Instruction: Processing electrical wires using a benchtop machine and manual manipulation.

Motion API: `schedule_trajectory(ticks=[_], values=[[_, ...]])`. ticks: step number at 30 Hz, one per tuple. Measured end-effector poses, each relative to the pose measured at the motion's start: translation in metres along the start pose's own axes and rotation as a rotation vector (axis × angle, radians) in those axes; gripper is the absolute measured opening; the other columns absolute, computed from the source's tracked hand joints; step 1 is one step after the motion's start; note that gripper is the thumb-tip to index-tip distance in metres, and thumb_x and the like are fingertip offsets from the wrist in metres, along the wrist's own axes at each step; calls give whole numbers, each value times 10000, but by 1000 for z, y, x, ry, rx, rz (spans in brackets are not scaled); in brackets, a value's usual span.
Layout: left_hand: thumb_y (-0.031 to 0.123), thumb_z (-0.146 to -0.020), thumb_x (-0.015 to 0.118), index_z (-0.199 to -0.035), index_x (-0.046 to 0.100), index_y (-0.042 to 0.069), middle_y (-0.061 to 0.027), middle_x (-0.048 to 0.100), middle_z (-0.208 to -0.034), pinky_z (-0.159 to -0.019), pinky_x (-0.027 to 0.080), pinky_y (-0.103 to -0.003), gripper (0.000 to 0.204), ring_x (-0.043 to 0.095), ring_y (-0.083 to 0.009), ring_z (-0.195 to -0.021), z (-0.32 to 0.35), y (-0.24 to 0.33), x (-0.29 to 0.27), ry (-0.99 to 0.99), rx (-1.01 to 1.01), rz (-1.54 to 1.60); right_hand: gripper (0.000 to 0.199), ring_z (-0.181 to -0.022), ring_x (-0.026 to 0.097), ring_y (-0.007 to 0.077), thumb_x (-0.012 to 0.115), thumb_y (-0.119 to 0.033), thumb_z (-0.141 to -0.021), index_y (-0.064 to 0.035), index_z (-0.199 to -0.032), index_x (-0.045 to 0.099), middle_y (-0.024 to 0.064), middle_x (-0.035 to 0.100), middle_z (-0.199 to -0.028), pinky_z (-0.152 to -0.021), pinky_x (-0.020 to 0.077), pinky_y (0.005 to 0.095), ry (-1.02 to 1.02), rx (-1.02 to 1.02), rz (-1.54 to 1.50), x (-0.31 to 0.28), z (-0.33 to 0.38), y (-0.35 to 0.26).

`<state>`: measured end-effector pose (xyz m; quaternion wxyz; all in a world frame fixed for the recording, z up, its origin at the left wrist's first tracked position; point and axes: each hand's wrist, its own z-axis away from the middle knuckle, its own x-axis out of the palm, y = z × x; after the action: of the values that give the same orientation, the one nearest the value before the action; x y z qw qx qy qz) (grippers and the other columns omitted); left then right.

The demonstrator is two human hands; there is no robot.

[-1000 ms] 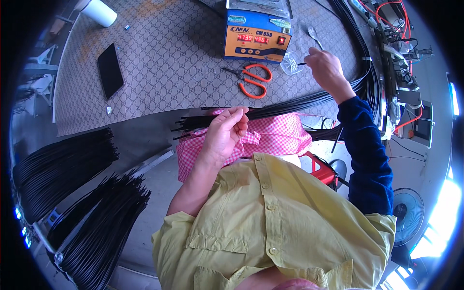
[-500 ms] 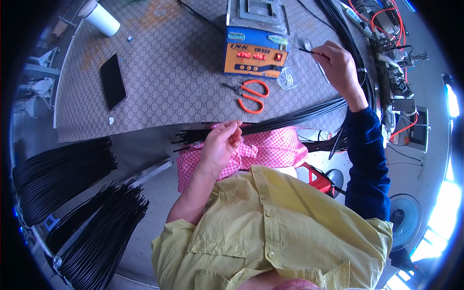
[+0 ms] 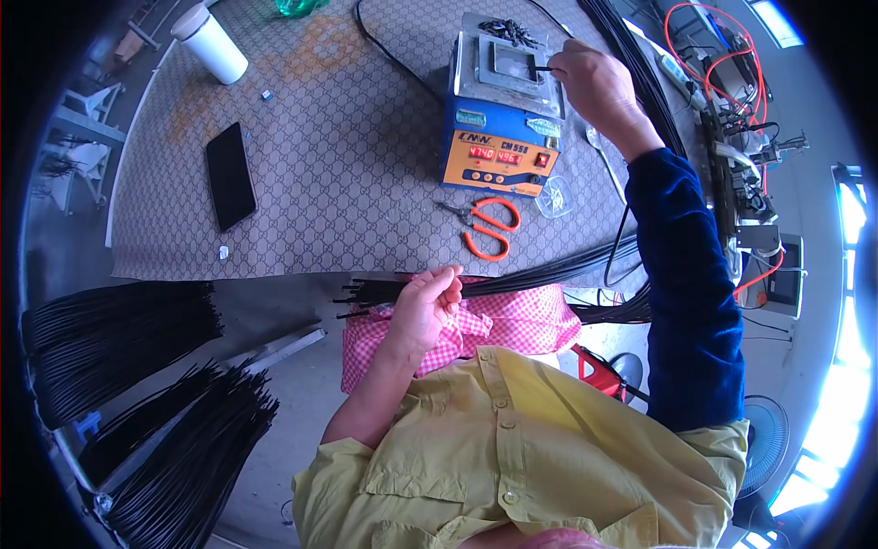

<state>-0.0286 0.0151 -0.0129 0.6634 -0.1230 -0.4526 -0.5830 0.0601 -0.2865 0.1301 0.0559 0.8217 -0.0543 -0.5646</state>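
My right hand (image 3: 599, 87), in a dark blue sleeve, pinches a black cable (image 3: 543, 69). The cable's tip reaches over the square metal well (image 3: 514, 62) on top of a blue and orange solder pot (image 3: 498, 151) with a lit red display. Whether the tip touches the surface inside cannot be made out. My left hand (image 3: 428, 306) is closed, thumb against curled fingers, at the table's near edge by a bundle of black cables (image 3: 540, 277); whatever it may grip is hidden. Orange-handled snips (image 3: 489, 229) lie in front of the pot.
Dark debris (image 3: 509, 33) rests on the pot's top. A small clear dish (image 3: 554, 197) sits beside it. On the patterned tablecloth are a black phone (image 3: 230, 177) and a white cup (image 3: 212, 46). Black cable bunches (image 3: 183, 457) hang at left; a pink checked cloth (image 3: 521, 320) covers my lap.
My right hand has moved left and away from me, carrying the cable's tip from beside the solder pot to over its well. The view has shifted; my left hand holds nearly the same pose.
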Motion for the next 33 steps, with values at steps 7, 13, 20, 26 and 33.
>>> schedule_trajectory(ticks=[7,13,20,26,33], values=[[134,-842,511,-924,557,5,-8,525,-692,-521,370,-193,160,462,-69,-585,0,3,1,-6,-3,2,165,-781,586,262,490,-38,-710,-97,-783,625,64,575,-834,-672,473,361,-164,5,54,1,-15,-8],[136,-842,514,-924,560,3,-6,525,-689,-525,370,-195,162,462,-71,-586,0,6,1,6,-15,26,159,-779,592,261,485,-56,-721,-98,-774,629,68,576,-832,-661,481,366,-206,-36,118,2,-21,-9],[146,-845,515,-924,562,12,-3,527,-687,-525,369,-196,162,460,-70,-580,-2,5,-2,11,-27,36,76,-696,578,242,538,-50,-722,-61,-743,610,60,537,-736,-613,461,350,-147,-110,155,9,-23,-8],[149,-847,514,-926,564,13,-3,532,-691,-527,371,-193,166,465,-70,-583,-4,5,-4,-1,-39,49,83,-760,570,235,527,-57,-720,-74,-735,607,57,528,-761,-649,464,349,-122,-155,206,1,-29,-9],[146,-847,513,-927,564,12,-2,534,-692,-527,375,-188,164,467,-68,-583,-3,7,-3,-3,-46,50,92,-845,595,225,592,-69,-718,-83,-802,630,59,587,-865,-696,503,302,-220,-241,356,-3,-41,-13]])
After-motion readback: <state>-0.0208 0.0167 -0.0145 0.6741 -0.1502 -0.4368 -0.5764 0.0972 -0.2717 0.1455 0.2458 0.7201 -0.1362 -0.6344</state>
